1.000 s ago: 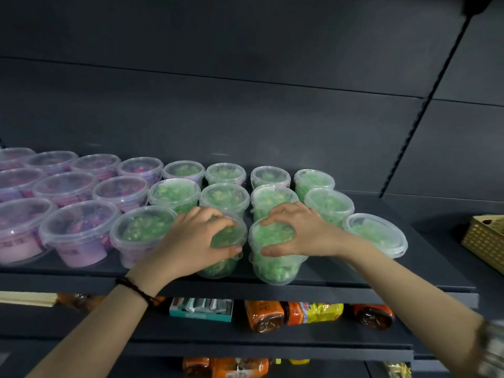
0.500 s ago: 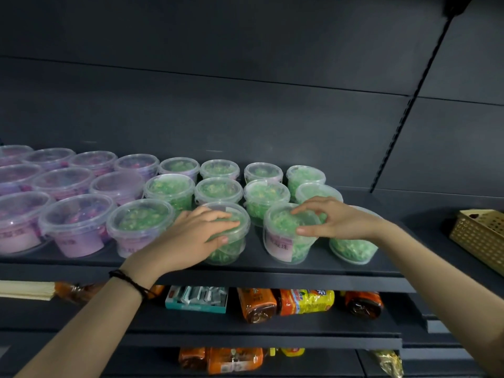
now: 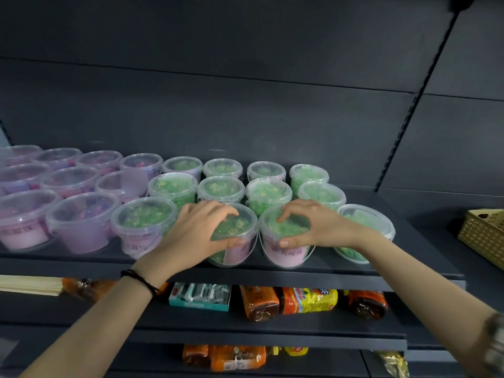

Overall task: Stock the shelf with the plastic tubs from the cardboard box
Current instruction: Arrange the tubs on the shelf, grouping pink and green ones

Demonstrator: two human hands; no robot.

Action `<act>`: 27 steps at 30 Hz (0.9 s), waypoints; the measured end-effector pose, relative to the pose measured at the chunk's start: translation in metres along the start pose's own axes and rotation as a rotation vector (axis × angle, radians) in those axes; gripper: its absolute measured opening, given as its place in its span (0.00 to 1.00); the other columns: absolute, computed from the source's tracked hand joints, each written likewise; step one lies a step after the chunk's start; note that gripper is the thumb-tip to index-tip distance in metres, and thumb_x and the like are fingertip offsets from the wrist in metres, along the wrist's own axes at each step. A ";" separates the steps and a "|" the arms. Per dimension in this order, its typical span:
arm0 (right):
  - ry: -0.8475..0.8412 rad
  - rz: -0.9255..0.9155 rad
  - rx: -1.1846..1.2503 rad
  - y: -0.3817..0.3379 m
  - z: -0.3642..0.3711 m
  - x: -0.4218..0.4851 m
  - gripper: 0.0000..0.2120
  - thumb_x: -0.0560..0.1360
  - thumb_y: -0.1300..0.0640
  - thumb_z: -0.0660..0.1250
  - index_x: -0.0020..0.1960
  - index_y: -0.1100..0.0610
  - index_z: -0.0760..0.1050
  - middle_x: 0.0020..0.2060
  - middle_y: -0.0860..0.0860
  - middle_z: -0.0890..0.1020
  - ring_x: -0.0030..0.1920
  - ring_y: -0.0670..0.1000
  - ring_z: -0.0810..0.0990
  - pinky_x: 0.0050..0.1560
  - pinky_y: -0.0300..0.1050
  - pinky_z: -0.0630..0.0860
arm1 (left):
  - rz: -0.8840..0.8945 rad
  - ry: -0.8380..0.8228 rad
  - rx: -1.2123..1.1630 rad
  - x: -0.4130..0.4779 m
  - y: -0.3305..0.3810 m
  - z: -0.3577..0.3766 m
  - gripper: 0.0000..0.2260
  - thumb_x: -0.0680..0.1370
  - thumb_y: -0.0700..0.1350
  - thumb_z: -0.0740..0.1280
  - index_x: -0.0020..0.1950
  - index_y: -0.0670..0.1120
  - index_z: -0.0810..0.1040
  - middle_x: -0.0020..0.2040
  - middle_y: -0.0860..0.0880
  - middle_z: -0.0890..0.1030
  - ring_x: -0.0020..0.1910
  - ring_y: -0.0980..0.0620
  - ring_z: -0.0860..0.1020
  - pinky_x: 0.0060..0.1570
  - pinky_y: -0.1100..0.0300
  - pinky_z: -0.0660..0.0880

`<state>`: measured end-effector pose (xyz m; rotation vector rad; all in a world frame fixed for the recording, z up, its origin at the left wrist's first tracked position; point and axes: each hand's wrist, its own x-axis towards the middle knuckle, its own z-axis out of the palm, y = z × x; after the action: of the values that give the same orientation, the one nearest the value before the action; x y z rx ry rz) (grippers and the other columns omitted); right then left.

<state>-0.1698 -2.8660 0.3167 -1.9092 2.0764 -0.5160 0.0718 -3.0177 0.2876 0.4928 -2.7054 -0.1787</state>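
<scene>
Left hand (image 3: 196, 233) is curled over the lid of a green tub (image 3: 240, 253) in the front row, with fingers on the far rim and thumb on the near side. Right hand (image 3: 319, 227) grasps a second green tub (image 3: 286, 256) the same way, fingers arched over the lid, thumb on the near wall. Both tubs stand upright, just beside each other, at the front edge of the dark shelf (image 3: 272, 274).

Black cord (image 3: 141, 279) on the left wrist. More green tubs (image 3: 221, 188) stand in rows behind. Purple tubs (image 3: 81, 222) fill the shelf's left part. A gold basket (image 3: 482, 233) sits far right. On the shelf below are a teal box (image 3: 199, 297) and orange and yellow packets (image 3: 311, 298).
</scene>
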 end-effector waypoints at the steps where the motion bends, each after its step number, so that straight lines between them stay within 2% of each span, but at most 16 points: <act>1: 0.002 -0.008 -0.003 0.000 0.000 0.002 0.23 0.63 0.29 0.70 0.52 0.40 0.74 0.57 0.41 0.76 0.61 0.44 0.71 0.65 0.46 0.68 | 0.015 -0.008 0.037 -0.001 -0.001 0.000 0.26 0.73 0.72 0.51 0.64 0.61 0.70 0.57 0.63 0.67 0.58 0.64 0.62 0.57 0.59 0.57; 3: 0.002 -0.020 0.015 0.002 0.000 0.005 0.19 0.64 0.35 0.73 0.51 0.41 0.75 0.58 0.42 0.77 0.62 0.44 0.72 0.65 0.48 0.69 | 0.016 -0.036 0.052 -0.003 -0.008 -0.002 0.24 0.75 0.68 0.50 0.66 0.62 0.70 0.60 0.63 0.68 0.63 0.62 0.62 0.59 0.59 0.55; 5: -0.013 -0.027 0.056 0.003 -0.002 0.006 0.17 0.64 0.37 0.75 0.50 0.38 0.76 0.60 0.41 0.77 0.64 0.43 0.71 0.67 0.48 0.67 | 0.000 -0.085 0.003 -0.006 -0.017 -0.007 0.22 0.76 0.65 0.50 0.67 0.63 0.69 0.64 0.65 0.66 0.65 0.64 0.60 0.61 0.60 0.53; 7: -0.011 -0.029 0.056 0.004 -0.003 0.006 0.18 0.61 0.34 0.74 0.49 0.34 0.76 0.63 0.40 0.75 0.66 0.42 0.69 0.71 0.49 0.64 | -0.012 -0.173 -0.048 -0.007 -0.025 -0.014 0.18 0.79 0.61 0.53 0.68 0.64 0.68 0.66 0.69 0.63 0.65 0.69 0.57 0.64 0.62 0.50; 9: -0.031 -0.014 0.050 0.004 -0.006 0.006 0.21 0.58 0.29 0.71 0.50 0.29 0.76 0.65 0.39 0.71 0.68 0.42 0.65 0.73 0.49 0.59 | -0.015 -0.223 -0.094 -0.008 -0.029 -0.019 0.14 0.80 0.58 0.57 0.66 0.64 0.69 0.67 0.69 0.64 0.66 0.70 0.59 0.66 0.63 0.52; 10: -0.058 -0.009 0.065 0.004 -0.007 0.007 0.21 0.58 0.29 0.70 0.51 0.26 0.75 0.65 0.38 0.70 0.69 0.42 0.64 0.73 0.49 0.58 | -0.022 -0.218 -0.118 -0.009 -0.029 -0.020 0.13 0.79 0.60 0.58 0.63 0.64 0.70 0.67 0.68 0.66 0.66 0.68 0.62 0.65 0.63 0.57; 12: -0.107 -0.014 0.097 0.002 -0.008 0.006 0.20 0.59 0.31 0.70 0.50 0.23 0.74 0.66 0.38 0.69 0.68 0.42 0.64 0.72 0.45 0.58 | -0.039 -0.171 -0.137 -0.009 -0.027 -0.019 0.14 0.74 0.66 0.60 0.55 0.62 0.71 0.62 0.66 0.70 0.61 0.65 0.68 0.58 0.64 0.68; 15: -0.106 -0.015 0.092 0.000 -0.008 0.007 0.20 0.60 0.31 0.70 0.51 0.24 0.73 0.66 0.38 0.69 0.69 0.41 0.64 0.71 0.42 0.59 | -0.049 -0.106 -0.113 -0.005 -0.023 -0.011 0.19 0.72 0.68 0.62 0.54 0.56 0.70 0.57 0.64 0.70 0.55 0.62 0.71 0.50 0.60 0.73; 20: -0.063 -0.007 0.050 0.000 -0.005 0.008 0.19 0.66 0.39 0.74 0.55 0.29 0.75 0.65 0.39 0.70 0.67 0.40 0.66 0.68 0.38 0.61 | -0.045 -0.083 -0.131 -0.002 -0.027 -0.004 0.20 0.73 0.67 0.61 0.56 0.56 0.70 0.56 0.63 0.69 0.54 0.63 0.71 0.50 0.58 0.74; 25: -0.041 -0.015 0.007 -0.005 -0.004 0.010 0.19 0.67 0.41 0.75 0.55 0.33 0.75 0.58 0.34 0.72 0.62 0.35 0.68 0.58 0.22 0.62 | -0.042 0.009 0.035 -0.001 -0.023 0.002 0.22 0.71 0.71 0.54 0.52 0.55 0.69 0.53 0.61 0.71 0.50 0.58 0.72 0.47 0.58 0.73; 27: -0.050 -0.002 -0.019 -0.008 -0.006 0.010 0.20 0.66 0.40 0.75 0.56 0.33 0.74 0.60 0.36 0.72 0.62 0.36 0.68 0.60 0.24 0.62 | -0.050 0.054 0.100 -0.001 -0.017 0.004 0.22 0.71 0.71 0.54 0.50 0.55 0.68 0.50 0.60 0.72 0.46 0.57 0.72 0.44 0.58 0.71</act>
<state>-0.1660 -2.8761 0.3259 -1.9146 2.0555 -0.4454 0.0764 -3.0335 0.2806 0.5860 -2.6608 -0.0423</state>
